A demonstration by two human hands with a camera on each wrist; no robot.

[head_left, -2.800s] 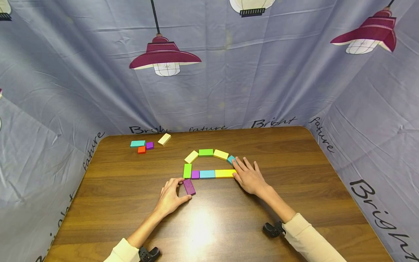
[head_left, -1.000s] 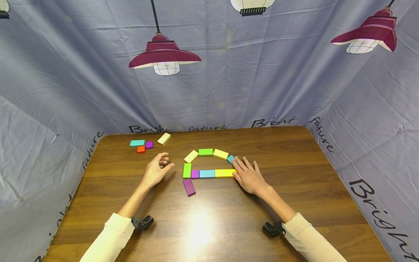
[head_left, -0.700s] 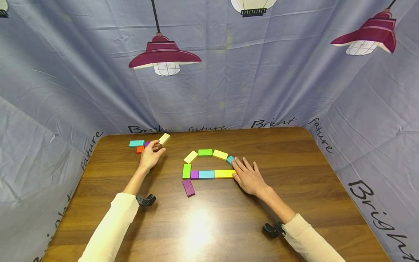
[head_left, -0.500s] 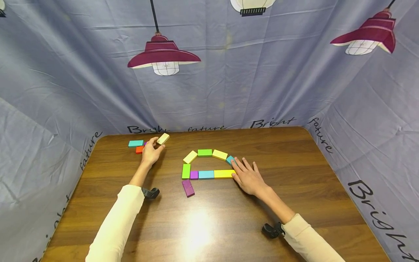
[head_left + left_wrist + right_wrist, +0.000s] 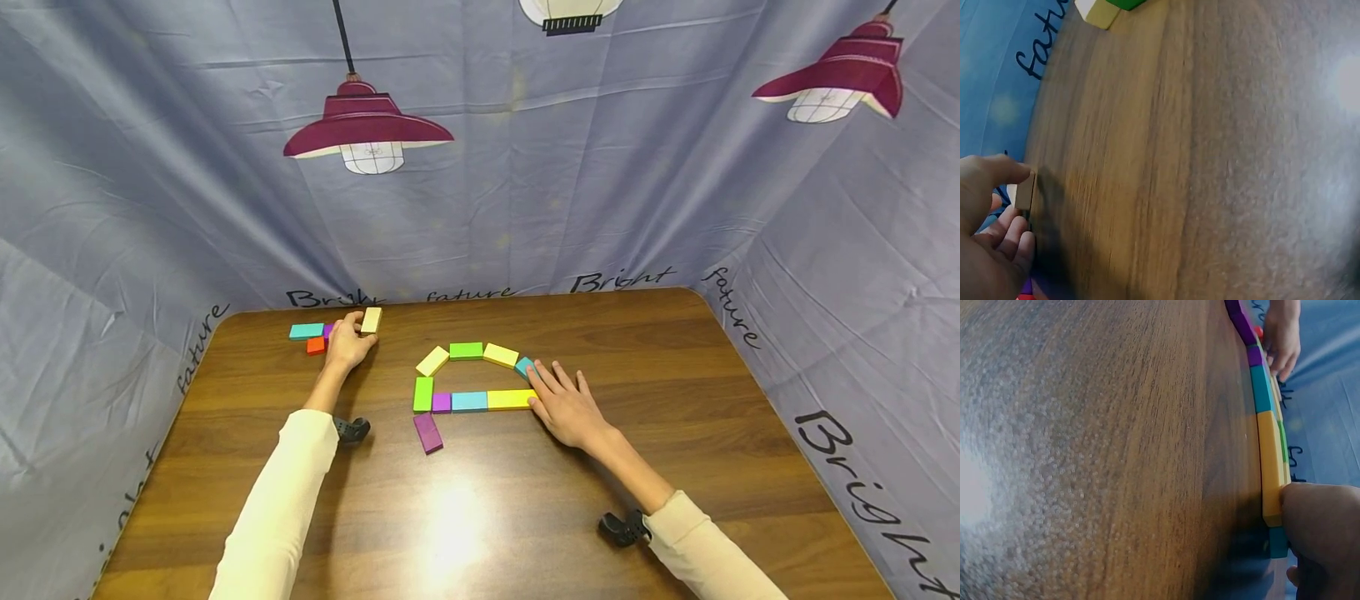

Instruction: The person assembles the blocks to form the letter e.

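Note:
In the head view my left hand (image 5: pixel 348 343) is at the back left of the table, pinching a cream wooden block (image 5: pixel 372 320) between thumb and fingers. The left wrist view shows the thumb on one end of this block (image 5: pixel 1024 190). My right hand (image 5: pixel 568 408) lies with fingers spread and straight at the right end of a block outline. Its fingertips touch a blue block (image 5: pixel 526 367), partly covered, and its thumb touches a long yellow block (image 5: pixel 510 400). The bottom row continues left with a light blue block (image 5: pixel 469 402) and a small purple block (image 5: pixel 442 403).
A green block (image 5: pixel 423 395), a pale yellow block (image 5: pixel 432 361), another green block (image 5: pixel 466 351) and a yellow block (image 5: pixel 501 355) form the arch. A dark purple block (image 5: pixel 428 433) lies tilted below. Teal (image 5: pixel 306 332) and red (image 5: pixel 316 345) blocks lie beside my left hand.
My left hand has left the dark purple block, moved to the back left and taken hold of the cream block, which is now turned more upright in view. My right hand stays put.

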